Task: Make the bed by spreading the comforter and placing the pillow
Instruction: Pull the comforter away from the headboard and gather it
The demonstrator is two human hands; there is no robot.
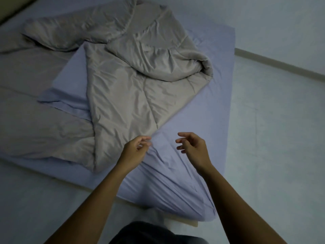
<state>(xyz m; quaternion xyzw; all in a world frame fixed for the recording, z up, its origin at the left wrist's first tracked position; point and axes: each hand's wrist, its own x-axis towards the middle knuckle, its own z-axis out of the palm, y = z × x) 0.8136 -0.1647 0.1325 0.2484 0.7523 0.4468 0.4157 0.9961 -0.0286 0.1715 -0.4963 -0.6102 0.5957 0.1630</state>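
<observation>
A beige comforter (123,88) lies crumpled and folded over itself across a low mattress with a lilac sheet (202,110). A lilac pillow (70,85) lies under the comforter's left side, partly covered. My left hand (136,148) hovers at the comforter's near corner, fingers curled and apart, holding nothing that I can see. My right hand (192,146) hangs over the bare sheet a little to the right, fingers spread and empty. Both forearms reach in from the bottom of the view.
The mattress sits directly on a pale floor (272,138); its near corner (202,213) points toward me. A wall with a baseboard (281,66) runs along the right. Dark clothing (149,233) shows at the bottom edge.
</observation>
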